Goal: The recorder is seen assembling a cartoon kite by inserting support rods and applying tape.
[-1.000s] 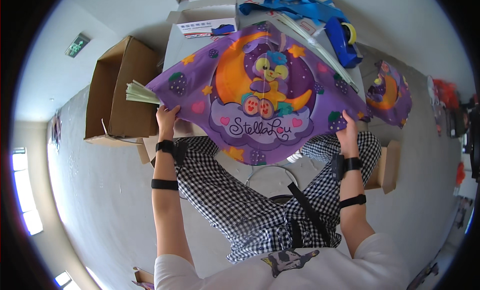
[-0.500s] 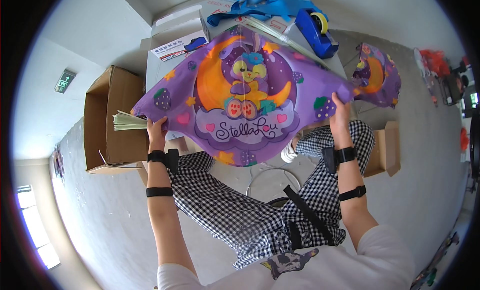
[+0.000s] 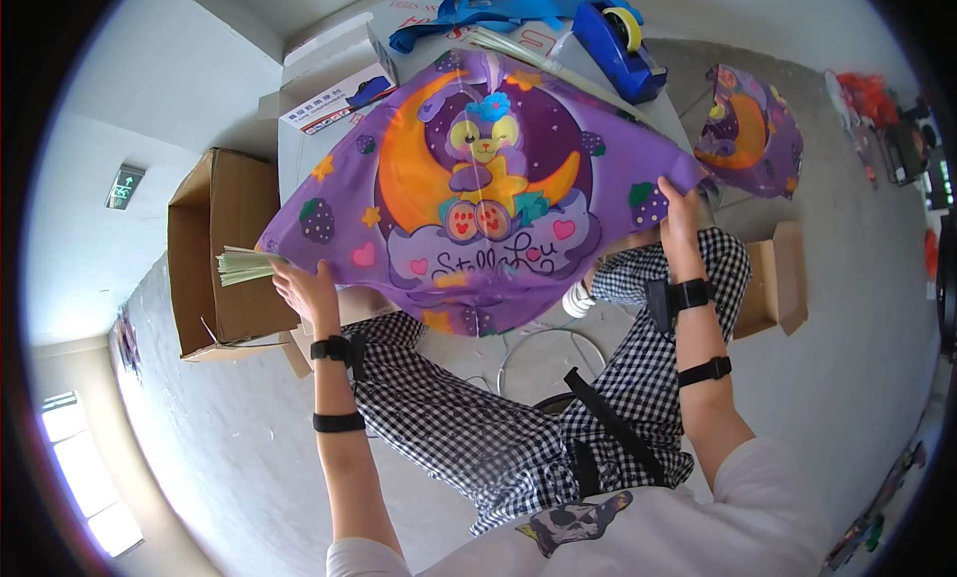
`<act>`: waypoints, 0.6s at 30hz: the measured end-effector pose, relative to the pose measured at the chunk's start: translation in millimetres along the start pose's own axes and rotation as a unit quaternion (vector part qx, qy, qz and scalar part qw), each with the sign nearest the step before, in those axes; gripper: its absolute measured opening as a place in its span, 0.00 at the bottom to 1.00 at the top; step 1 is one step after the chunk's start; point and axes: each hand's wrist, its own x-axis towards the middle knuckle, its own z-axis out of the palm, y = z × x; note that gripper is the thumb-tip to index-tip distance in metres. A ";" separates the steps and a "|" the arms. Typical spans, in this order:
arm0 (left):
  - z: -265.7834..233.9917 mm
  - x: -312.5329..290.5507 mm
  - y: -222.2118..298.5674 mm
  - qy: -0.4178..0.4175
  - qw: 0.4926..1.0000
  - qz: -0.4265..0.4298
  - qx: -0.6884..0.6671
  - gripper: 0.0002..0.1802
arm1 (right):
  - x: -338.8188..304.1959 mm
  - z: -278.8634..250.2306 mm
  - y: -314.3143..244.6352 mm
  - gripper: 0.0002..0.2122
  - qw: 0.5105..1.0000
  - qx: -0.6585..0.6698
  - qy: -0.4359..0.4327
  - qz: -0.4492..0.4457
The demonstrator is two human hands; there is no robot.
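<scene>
A purple kite (image 3: 598, 158) spreads between my hands, its front printed with a cartoon animal on an orange crescent moon, stars and berries. My left hand (image 3: 309, 293) pinches its left corner, thumb on the front and the other fingers mostly behind the edge. At the right corner, my right hand (image 3: 680, 218) grips the fabric with the thumb upward. The lower part of the sheet is folded slightly across the printed lettering. Pale thin sticks (image 3: 244, 265) poke out beside my left hand. More sticks (image 3: 528, 51) lie along the kite's upper right edge.
On the table (image 3: 289, 168) are a blue tape dispenser (image 3: 618, 54), blue strips (image 3: 498, 4) and an open white carton (image 3: 339, 89). A cardboard box (image 3: 254, 248) stands left, another (image 3: 776, 278) right. A second purple printed piece (image 3: 748, 139) is beyond the table's right side.
My left hand has turned, with its fingers more stretched along the kite's edge. The kite's lower part has creased and folded over some of the lettering. My right hand keeps its grip.
</scene>
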 end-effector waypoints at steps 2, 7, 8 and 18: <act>-17.7 -11.8 16.1 0.005 0.980 0.193 -0.042 0.38 | -0.9 4.3 5.8 0.17 1.000 0.017 -0.015 0.022; -34.5 -73.9 94.9 -0.273 0.844 0.422 -0.187 0.37 | -4.8 1.1 16.5 0.17 0.982 0.145 -0.079 0.094; -30.3 -85.9 101.7 -0.277 0.843 0.421 -0.187 0.37 | -1.7 -2.4 14.8 0.17 0.971 0.191 -0.092 0.111; -10.7 -111.3 93.9 -0.294 0.835 0.465 -0.010 0.51 | 43.0 -38.6 -5.9 0.06 0.986 0.164 -0.023 0.036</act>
